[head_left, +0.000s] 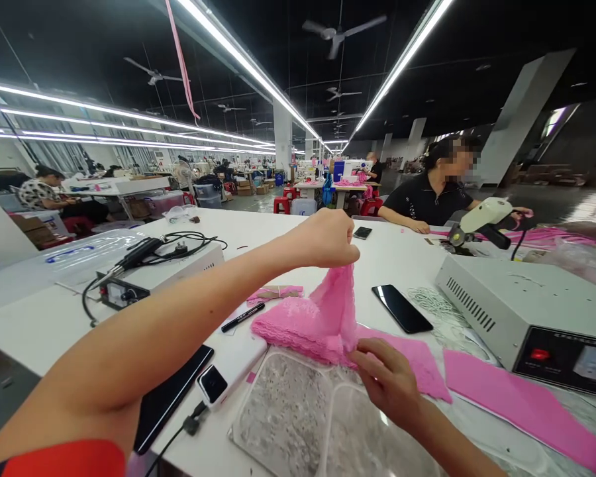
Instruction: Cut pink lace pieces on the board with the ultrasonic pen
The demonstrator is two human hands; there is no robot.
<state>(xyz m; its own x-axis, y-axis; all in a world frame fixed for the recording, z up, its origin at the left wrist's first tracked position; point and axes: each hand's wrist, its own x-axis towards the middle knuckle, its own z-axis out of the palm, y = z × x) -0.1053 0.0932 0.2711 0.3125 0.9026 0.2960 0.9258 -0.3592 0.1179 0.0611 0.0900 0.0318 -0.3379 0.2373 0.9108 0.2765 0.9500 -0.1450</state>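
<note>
Workshop: strip lights (251, 50) are glowing above rows of worktables, with ceiling fans (334, 34) hanging among them.
White table (402, 262): spreading beneath everything close by.
Left hand (330, 237): clenching the top of a raised pink cloth (346, 305).
Right hand (390, 377): touching that cloth's lower end with its fingertips; whether they are pinching it, I cannot tell.
Pink lace stack (291, 328): lying just behind the grey marbled panel (283, 411), its layers showing.
Black marker (242, 318): resting left of the stack.
Black phone (402, 309): lying to its right.
Co-worker (424, 199): sitting across the table, face turning aside.
</note>
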